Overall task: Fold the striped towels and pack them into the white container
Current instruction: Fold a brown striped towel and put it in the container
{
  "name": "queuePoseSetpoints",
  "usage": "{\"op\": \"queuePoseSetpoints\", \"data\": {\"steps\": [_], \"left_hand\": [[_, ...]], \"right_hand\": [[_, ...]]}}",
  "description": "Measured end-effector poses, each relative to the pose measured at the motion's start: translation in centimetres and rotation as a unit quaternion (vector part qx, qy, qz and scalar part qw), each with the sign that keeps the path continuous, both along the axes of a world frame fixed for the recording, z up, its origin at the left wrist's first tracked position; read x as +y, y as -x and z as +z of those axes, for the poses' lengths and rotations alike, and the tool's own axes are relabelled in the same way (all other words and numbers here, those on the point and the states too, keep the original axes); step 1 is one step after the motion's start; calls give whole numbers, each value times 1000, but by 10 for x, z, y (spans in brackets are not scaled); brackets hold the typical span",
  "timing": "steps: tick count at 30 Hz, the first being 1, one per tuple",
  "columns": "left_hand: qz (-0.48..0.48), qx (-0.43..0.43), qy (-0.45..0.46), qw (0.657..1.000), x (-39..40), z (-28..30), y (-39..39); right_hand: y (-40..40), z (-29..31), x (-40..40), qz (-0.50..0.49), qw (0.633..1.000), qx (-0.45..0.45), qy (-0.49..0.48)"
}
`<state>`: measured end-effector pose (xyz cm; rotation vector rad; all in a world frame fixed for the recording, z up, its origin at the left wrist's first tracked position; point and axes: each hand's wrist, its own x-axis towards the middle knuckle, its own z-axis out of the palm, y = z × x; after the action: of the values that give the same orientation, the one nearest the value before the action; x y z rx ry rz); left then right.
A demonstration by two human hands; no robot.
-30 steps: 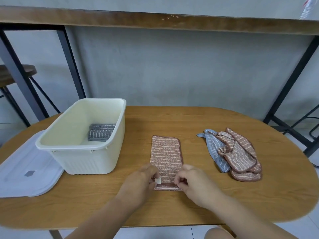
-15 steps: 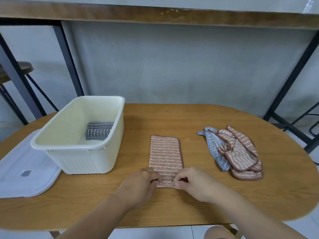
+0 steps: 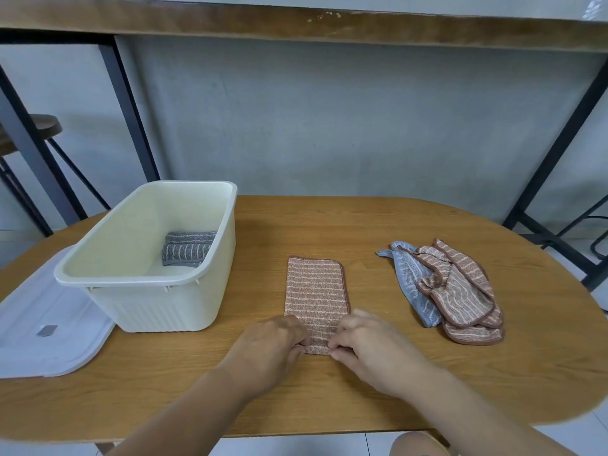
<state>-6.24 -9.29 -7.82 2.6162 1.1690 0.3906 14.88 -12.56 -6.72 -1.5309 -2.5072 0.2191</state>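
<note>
Pink striped towel, folded into a narrow strip, flat on the wooden table at centre, long axis running away from the person. Brown binding visible along far and right edges. Near end covered by both hands.

Left hand at the near-left corner, fingers curled onto the cloth edge, pinching it. Right hand at the near-right corner, fingers curled the same way, pinching the near edge. Fingertips of the two hands close together over the strip, not touching. Both forearms coming in from the bottom of the view.

White container left of the strip, near but apart from it, open top, ribbed outer wall. Grey striped towel folded inside, against the right wall on the bottom.

White lid flat on the table left of the container, partly tucked beside its base, small grey tab on top.

Heap of unfolded towels right of the strip, well apart: pink striped ones with brown binding on top, a blue striped towel partly under them, sticking out on the left side.

Behind the table: grey wall, black metal frame legs both sides, wooden shelf edge across the top. Round stool at far left, partly hidden by the frame.
</note>
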Motion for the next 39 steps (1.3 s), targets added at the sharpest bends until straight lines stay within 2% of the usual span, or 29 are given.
{"op": "queuePoseSetpoints", "data": {"steps": [7,11,17,21,35,39], "left_hand": [[29,12,86,996,9,2,-6],[48,17,55,997,13,2,-9],[4,38,-32,999,3,-1,-4],[-14,17,-19,1000,7,-1,1],[31,13,-16,999,29,-11,-11],[26,-26,9,999,26,-7,-7]], "right_hand": [[0,1,9,-52,992,69,94],[5,2,14,-76,991,88,70],[3,-2,8,-37,998,28,43],[1,-3,11,-29,999,-3,42],[7,-4,28,-69,996,50,35],[4,-4,25,-69,995,61,43]]}}
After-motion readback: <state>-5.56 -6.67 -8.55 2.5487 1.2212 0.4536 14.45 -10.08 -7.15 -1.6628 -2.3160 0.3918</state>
